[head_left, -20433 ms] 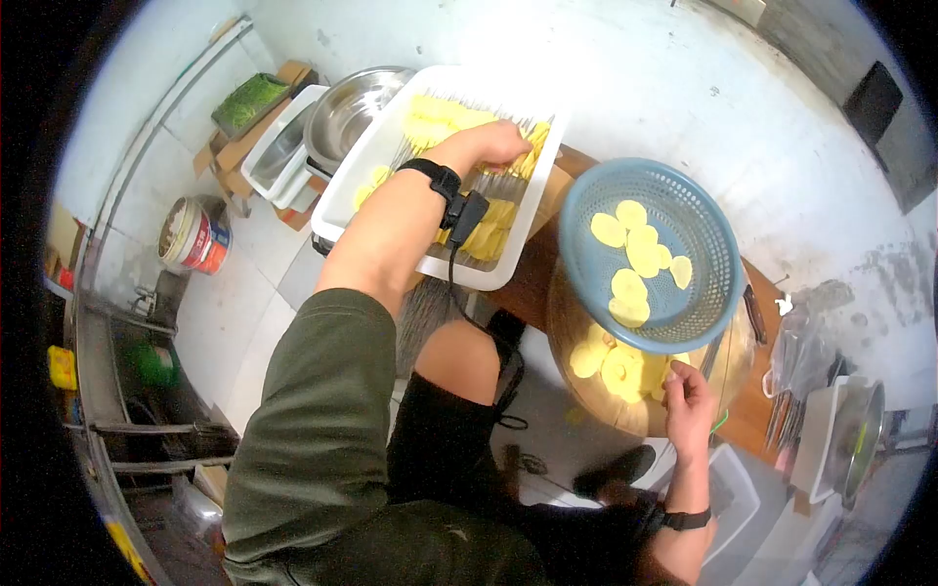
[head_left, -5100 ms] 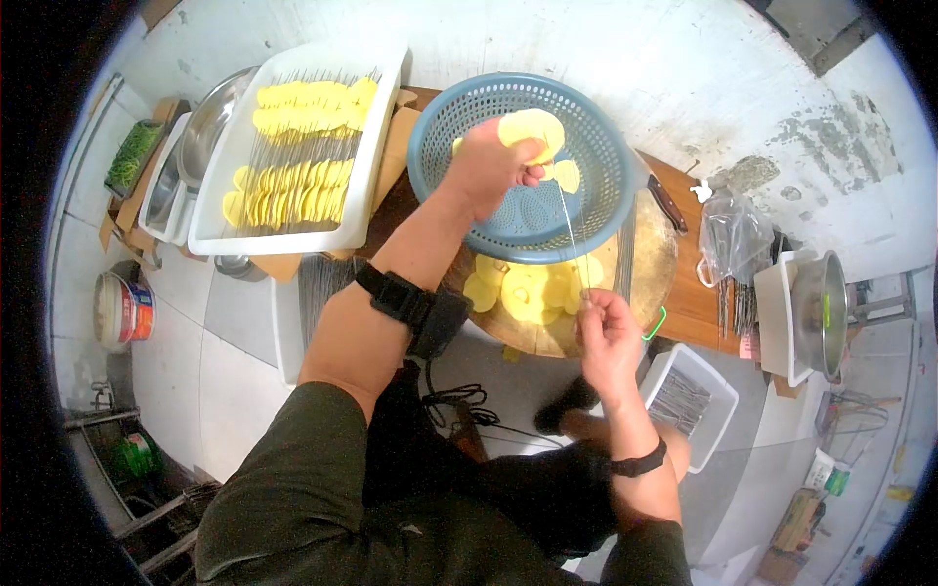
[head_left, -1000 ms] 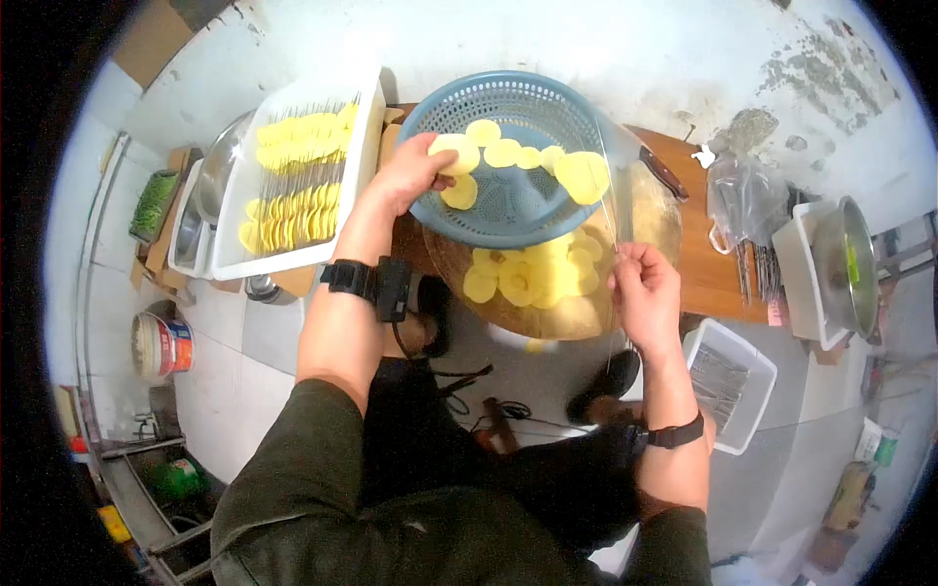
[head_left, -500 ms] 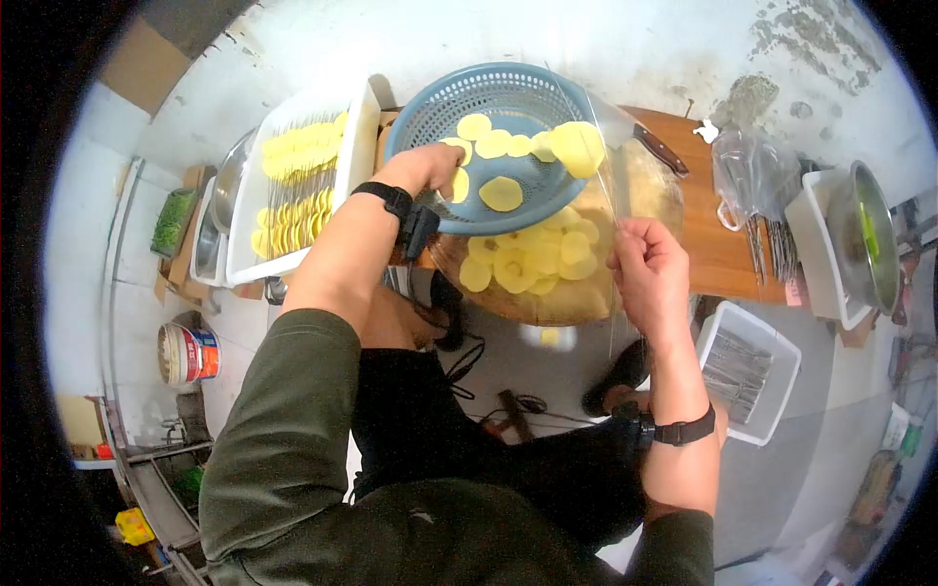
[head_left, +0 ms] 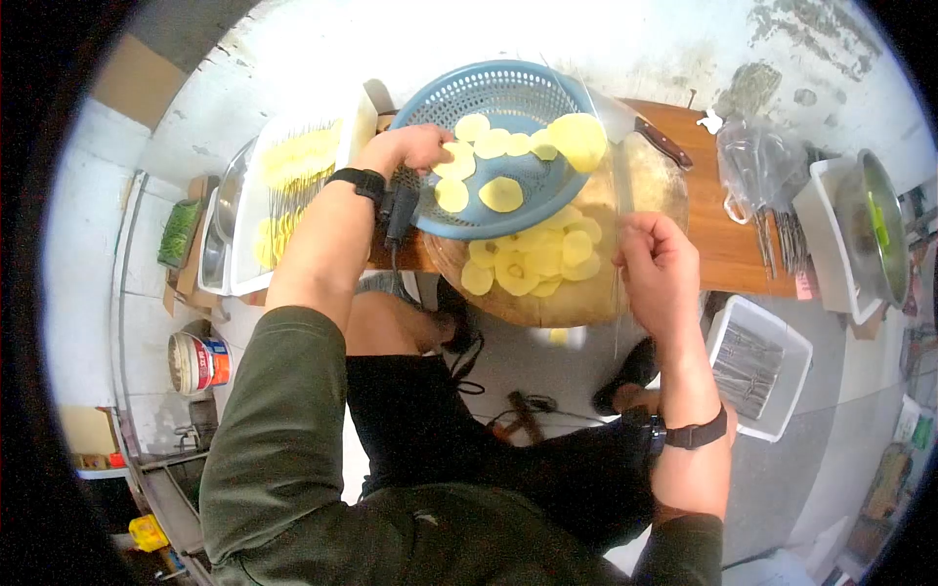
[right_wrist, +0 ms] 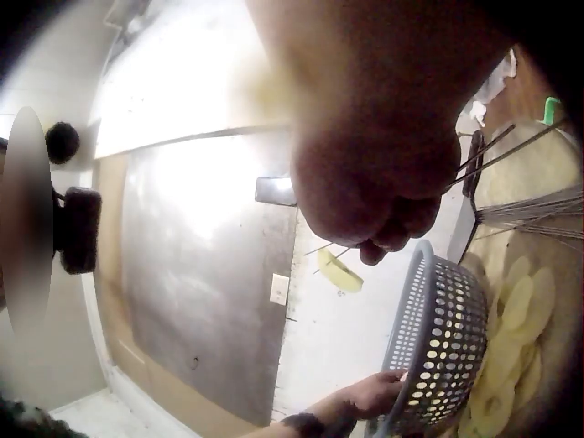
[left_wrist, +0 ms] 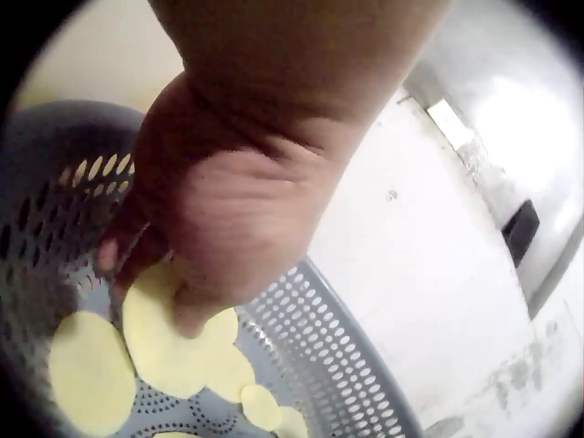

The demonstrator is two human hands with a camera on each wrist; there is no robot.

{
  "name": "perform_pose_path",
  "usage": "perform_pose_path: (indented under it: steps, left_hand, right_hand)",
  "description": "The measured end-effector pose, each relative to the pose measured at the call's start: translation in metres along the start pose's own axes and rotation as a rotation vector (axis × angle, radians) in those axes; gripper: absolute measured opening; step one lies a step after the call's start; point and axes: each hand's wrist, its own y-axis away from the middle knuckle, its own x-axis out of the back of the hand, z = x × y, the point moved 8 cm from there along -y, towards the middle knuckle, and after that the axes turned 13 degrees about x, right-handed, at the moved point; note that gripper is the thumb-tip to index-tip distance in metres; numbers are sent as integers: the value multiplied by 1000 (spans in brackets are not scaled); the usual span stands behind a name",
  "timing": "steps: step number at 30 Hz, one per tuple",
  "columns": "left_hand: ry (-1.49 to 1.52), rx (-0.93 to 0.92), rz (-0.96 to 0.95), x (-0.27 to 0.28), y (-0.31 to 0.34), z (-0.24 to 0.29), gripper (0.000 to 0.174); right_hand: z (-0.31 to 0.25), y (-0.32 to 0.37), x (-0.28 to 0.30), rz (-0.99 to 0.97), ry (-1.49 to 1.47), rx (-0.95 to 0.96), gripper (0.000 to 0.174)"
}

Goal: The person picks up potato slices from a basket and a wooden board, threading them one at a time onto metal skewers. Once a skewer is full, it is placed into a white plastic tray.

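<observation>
My left hand [head_left: 418, 148] reaches over the left rim of the blue-grey colander [head_left: 410, 200]. In the left wrist view its thumb lies on a pale yellow potato slice [left_wrist: 160, 342], with fingers behind the edge. Several more slices lie in the colander, among them a single potato slice [head_left: 500, 193] toward the front. My right hand [head_left: 660, 269] holds two thin metal skewers [right_wrist: 493, 155] in curled fingers, right of the colander. Near their far end sits a threaded potato slice [head_left: 578, 142], above the colander's right side.
Potato slices [head_left: 532, 259] pile on a round wooden board [head_left: 657, 181], where a knife [head_left: 664, 144] and loose skewers also lie. A white tray [head_left: 354, 127] of skewered slices stands left. A white bin [head_left: 772, 425] of skewers sits below right, with a plastic bag [head_left: 762, 161] above.
Twenty seconds ago my left hand was in the white tray; five seconds ago it held slices at the skewer. Within the last second a separate slice has appeared in the colander's front.
</observation>
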Motion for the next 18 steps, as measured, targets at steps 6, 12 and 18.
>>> perform_pose_path:
  steps: [6,12,18]
  left_hand:
    - [871,-101,79,16,34,5,26]
    - [1282,-234,224,10,72,5,27]
    - [1712,-408,260,1,108,18,23]
  right_hand:
    - [1,1,-7,-29,7,25,15]
    - [8,8,-28,-101,-79,-21,15]
    - [25,23,-55,-185,-182,-123,14]
